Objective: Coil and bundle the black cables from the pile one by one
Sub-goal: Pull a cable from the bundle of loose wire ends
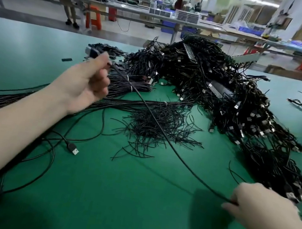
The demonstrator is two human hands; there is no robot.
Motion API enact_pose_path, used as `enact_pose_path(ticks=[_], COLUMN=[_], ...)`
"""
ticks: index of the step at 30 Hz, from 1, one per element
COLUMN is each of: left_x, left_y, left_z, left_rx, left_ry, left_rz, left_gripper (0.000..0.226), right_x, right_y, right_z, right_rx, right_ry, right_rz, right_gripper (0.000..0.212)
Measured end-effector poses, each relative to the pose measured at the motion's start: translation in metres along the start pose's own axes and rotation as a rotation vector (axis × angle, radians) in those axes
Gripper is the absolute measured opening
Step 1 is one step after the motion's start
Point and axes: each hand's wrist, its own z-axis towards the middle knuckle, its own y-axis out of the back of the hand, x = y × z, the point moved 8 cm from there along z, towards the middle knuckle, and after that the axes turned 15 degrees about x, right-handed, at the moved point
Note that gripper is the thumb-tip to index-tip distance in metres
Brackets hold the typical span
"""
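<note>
Head view: we see one black cable (156, 123) stretched taut across the frame's middle, left hand (90, 83) gripping its upper end, right hand (262, 205) pinching it at lower right. Cable pile (218, 89) sits upper right on the green counter (114, 197).

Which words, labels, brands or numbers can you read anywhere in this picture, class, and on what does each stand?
None can be read.
USB plug on the green table: no marking legible.
Connectors in the cable pile: too small to read.
Stacked trays and blue bins on the far benches: blurred, no text legible.
</note>
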Motion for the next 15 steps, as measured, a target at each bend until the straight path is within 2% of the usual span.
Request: enact_pose_path(ticks=[2, 5, 6, 7, 9, 10, 11, 13, 15], left_x=[0.003, 0.013, 0.017, 0.021, 0.026, 0.026, 0.024, 0.019, 0.017], left_y=[-0.030, -0.080, -0.096, -0.112, -0.132, -0.136, -0.138, -0.137, -0.135], left_z=[0.012, 0.023, 0.025, 0.026, 0.029, 0.030, 0.031, 0.030, 0.028], left_rx=[0.059, 0.098, 0.108, 0.119, 0.126, 0.118, 0.109, 0.112, 0.141], left_ry=[-0.010, 0.025, 0.038, 0.043, 0.016, -0.019, -0.058, -0.105, -0.108], left_rz=[-0.165, -0.263, -0.289, -0.310, -0.313, -0.285, -0.247, -0.158, -0.062], left_gripper=[0.021, 0.020, 0.021, 0.022, 0.025, 0.027, 0.028, 0.028, 0.025], right_x=[0.017, 0.061, 0.075, 0.084, 0.092, 0.092, 0.093, 0.099, 0.106], right_y=[-0.003, 0.043, 0.062, 0.079, 0.108, 0.117, 0.121, 0.120, 0.115], right_z=[0.005, 0.010, 0.009, 0.006, -0.002, -0.005, -0.004, 0.004, 0.010], right_rx=[0.042, -0.186, -0.278, -0.388, -0.615, -0.686, -0.687, -0.570, -0.505], right_ry=[0.115, 0.494, 0.604, 0.705, 0.805, 0.830, 0.850, 0.923, 0.970], right_rz=[0.045, 0.465, 0.636, 0.772, 0.943, 1.015, 1.099, 1.245, 1.287], right_gripper=[0.059, 0.083, 0.079, 0.066, 0.024, 0.023, 0.027, 0.028, 0.030])
